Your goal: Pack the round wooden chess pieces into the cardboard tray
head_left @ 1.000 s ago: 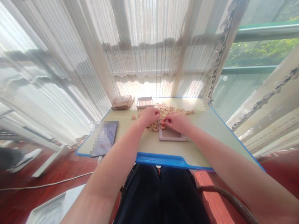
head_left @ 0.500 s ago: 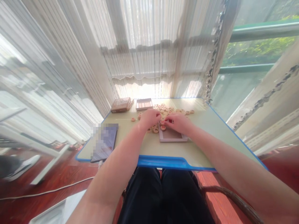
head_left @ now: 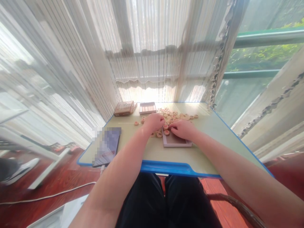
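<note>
A shallow open box [head_left: 177, 145] lies near the table's front edge. Two round xiangqi pieces with red characters, the nearer being this xiangqi piece [head_left: 166, 132], sit along its left side. My left hand [head_left: 155, 122] is curled closed by the box's far left corner, above loose pieces; whatever its fingertips hold is hidden. Over the far part of the box, my right hand [head_left: 182, 129] has its fingers drawn together, the tips beside the red-marked pieces. I cannot make out what they hold. Behind both hands spreads a heap of wooden xiangqi pieces [head_left: 175, 116].
At the table's far left stand a brown box [head_left: 124, 108] and another shallow open box [head_left: 147, 108]. A tablet [head_left: 109, 145] with a cable lies at the left edge. A few stray pieces, such as this piece [head_left: 136, 123], lie left of my left hand.
My right hand's fingers have drawn closer together and sit slightly lower over the box. My left hand stays nearly in place. The whole view has shifted slightly.
</note>
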{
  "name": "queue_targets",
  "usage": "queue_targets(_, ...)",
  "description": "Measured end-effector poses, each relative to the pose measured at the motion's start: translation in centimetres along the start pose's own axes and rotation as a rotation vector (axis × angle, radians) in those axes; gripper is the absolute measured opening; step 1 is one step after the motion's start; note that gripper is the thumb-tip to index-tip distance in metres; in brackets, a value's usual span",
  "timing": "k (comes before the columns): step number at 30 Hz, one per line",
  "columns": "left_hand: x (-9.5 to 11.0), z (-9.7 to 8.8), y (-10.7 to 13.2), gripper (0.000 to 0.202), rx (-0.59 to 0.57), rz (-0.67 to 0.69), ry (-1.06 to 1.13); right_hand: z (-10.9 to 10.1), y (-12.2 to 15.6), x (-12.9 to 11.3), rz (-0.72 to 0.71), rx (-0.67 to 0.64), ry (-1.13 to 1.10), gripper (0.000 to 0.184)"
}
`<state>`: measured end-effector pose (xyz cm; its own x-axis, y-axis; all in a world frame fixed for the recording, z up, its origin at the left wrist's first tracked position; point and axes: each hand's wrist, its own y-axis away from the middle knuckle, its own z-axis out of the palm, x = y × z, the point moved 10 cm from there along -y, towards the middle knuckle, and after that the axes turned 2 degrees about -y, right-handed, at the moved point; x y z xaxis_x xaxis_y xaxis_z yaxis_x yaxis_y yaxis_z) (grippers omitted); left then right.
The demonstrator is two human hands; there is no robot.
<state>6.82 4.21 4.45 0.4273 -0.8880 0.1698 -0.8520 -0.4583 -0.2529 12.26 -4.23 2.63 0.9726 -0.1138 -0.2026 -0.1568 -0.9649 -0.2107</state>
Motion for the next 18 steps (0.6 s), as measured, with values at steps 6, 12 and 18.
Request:
queue_targets(6,-0.12,0.27,-0.17,0.03,0.001,0.015,0.014,0.01,0.06,-0.01,0.013,0.001,-0.007,0.032)
queue_targets(12,-0.28,0.26,-0.21,0.029,0.009,0.005,0.005,0.01,0.02,-0.15,0.001,0.001,-0.001,0.031)
queue_targets(18,-0.33,0.19,-0.13,0.029,0.002,-0.006,0.015,0.3,-0.01,-0.18,-0.029,-0.001,-0.001,0.03)
